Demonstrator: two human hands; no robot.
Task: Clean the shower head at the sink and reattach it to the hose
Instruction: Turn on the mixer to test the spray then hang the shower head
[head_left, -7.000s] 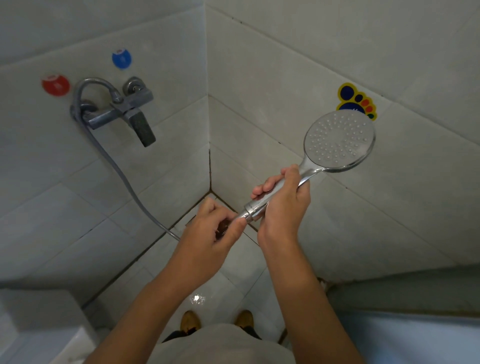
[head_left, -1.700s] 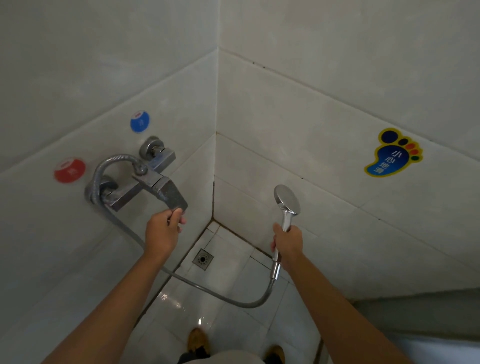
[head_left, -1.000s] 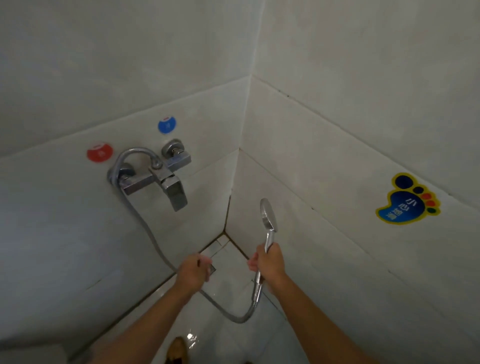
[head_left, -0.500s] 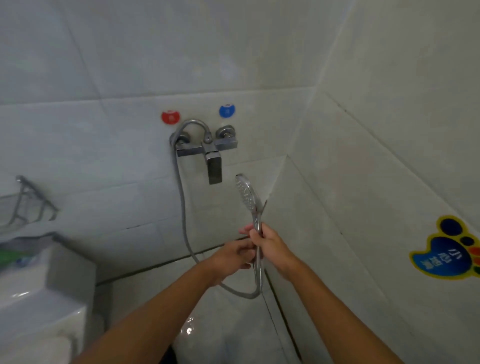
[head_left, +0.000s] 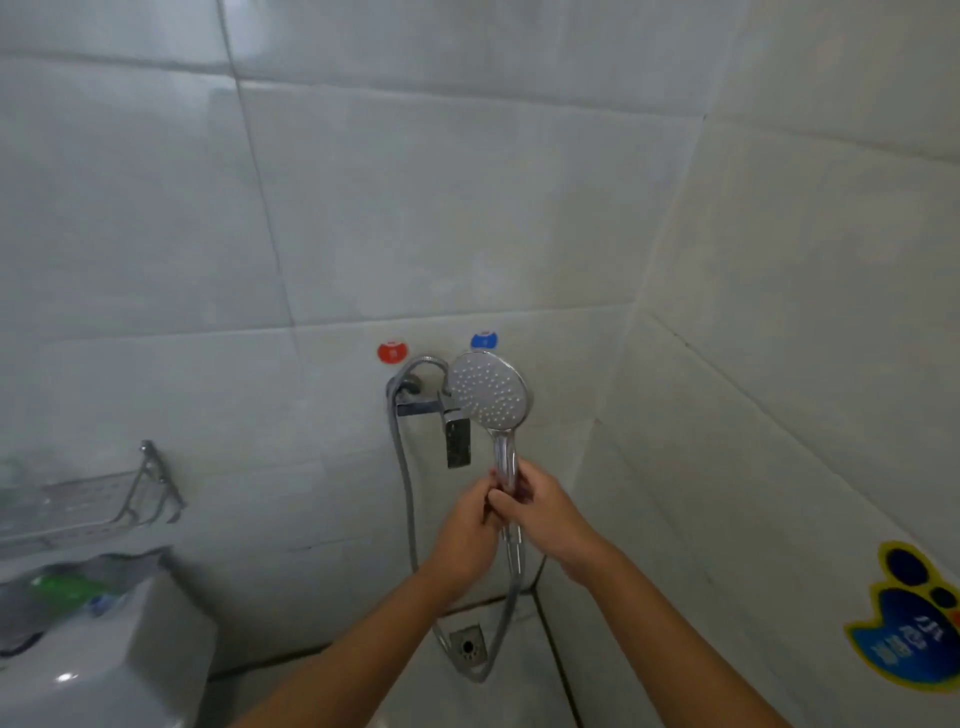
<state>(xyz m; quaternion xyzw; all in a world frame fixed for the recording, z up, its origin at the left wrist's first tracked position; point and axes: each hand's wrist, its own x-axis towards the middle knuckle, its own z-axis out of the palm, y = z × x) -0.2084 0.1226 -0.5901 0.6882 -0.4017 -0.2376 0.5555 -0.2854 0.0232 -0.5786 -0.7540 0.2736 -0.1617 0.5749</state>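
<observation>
The chrome shower head (head_left: 488, 391) stands upright in front of the wall mixer tap (head_left: 441, 415), its nozzle face turned toward me. Both hands grip its handle: my left hand (head_left: 467, 530) from the left, my right hand (head_left: 540, 512) from the right, fingers overlapping. The metal hose (head_left: 410, 514) hangs from the handle's bottom, loops down near the floor drain (head_left: 467, 647) and rises to the tap. The joint between handle and hose is partly hidden by my fingers.
Red (head_left: 392, 352) and blue (head_left: 484, 340) markers sit above the tap. A wire shelf (head_left: 93, 501) hangs on the left wall over a white toilet tank (head_left: 104, 660) with a green item. A blue foot sticker (head_left: 909, 629) is on the right wall.
The view swung up and left. The shower head turned its face toward me and rose in front of the tap. My left hand closed onto the handle beside my right.
</observation>
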